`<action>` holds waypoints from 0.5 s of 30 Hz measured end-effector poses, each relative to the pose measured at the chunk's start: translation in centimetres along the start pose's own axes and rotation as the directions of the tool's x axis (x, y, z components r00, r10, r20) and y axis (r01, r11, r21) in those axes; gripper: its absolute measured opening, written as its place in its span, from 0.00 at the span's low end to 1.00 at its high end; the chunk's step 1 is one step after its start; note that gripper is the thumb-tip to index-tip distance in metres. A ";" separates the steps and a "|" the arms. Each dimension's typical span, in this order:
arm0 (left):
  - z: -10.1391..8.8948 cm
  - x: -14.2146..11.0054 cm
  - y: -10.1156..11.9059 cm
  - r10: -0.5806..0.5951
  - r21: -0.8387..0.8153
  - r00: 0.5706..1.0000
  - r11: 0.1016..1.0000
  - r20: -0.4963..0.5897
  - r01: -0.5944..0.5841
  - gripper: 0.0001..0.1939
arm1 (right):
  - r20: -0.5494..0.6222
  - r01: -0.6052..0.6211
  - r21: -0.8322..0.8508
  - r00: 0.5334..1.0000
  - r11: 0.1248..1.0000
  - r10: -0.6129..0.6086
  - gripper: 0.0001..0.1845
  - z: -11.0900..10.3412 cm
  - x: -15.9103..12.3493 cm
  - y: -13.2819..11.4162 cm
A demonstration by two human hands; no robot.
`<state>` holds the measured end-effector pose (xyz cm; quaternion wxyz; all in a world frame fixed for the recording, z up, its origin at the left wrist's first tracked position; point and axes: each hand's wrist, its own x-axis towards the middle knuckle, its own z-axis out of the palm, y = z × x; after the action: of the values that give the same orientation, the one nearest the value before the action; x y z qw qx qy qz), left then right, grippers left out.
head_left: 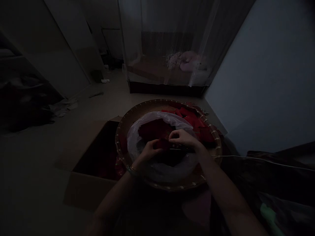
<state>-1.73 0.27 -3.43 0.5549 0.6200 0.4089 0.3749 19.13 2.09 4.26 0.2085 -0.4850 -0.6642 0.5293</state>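
Observation:
A round woven tray (128,114) with a bound rim stands before me, and on it lies an opened whitish plastic bag (134,141) with dark red pieces (154,127) inside. Over the bag, my left hand (149,151) grips a small dark red piece (162,144), which looks like cloth. Just to its right, my right hand (183,137) is closed in a pinch at the piece's edge. What sits between those fingertips is too dark to make out. More bright red pieces (194,121) are heaped on the tray's far right side.
An open cardboard box (86,190) with dark red contents stands left of the tray. A thin pale cord (246,157) runs off to the right. Beyond are a netted bed (167,87), a white wall (270,82) and a dark pile (24,101) at left.

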 end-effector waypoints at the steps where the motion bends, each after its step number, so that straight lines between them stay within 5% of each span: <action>1: 0.0 0.0 0.0 0.009 -0.003 1.000 1.000 -0.011 -0.009 0.21 | -0.041 -0.008 0.013 0.999 1.000 0.008 0.14 -0.1 0.0 0.2; 4: -0.1 0.1 -0.1 0.040 0.027 0.996 0.999 -0.084 -0.038 0.19 | -0.138 0.016 -0.050 0.990 0.999 -0.023 0.12 -0.4 -0.2 0.8; 9: -0.2 0.2 -0.4 0.060 0.058 0.985 0.997 -0.164 -0.051 0.15 | -0.090 0.264 -0.350 0.946 0.899 -0.313 0.07 0.3 -1.1 0.7; 12: -0.3 0.2 -0.4 0.042 0.038 0.988 0.999 -0.147 -0.037 0.16 | -0.146 0.354 -0.407 0.885 0.842 -0.442 0.08 1.3 -1.7 -0.2; 15: -0.3 0.1 -0.2 0.017 0.009 0.995 1.000 -0.095 -0.016 0.17 | -0.050 0.358 -0.480 0.900 0.801 -0.432 0.11 2.0 -1.6 -0.8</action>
<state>-2.04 0.47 -3.59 0.5292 0.6070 0.4313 0.4068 17.98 -0.29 4.66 0.2453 -0.4109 -0.8381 0.2618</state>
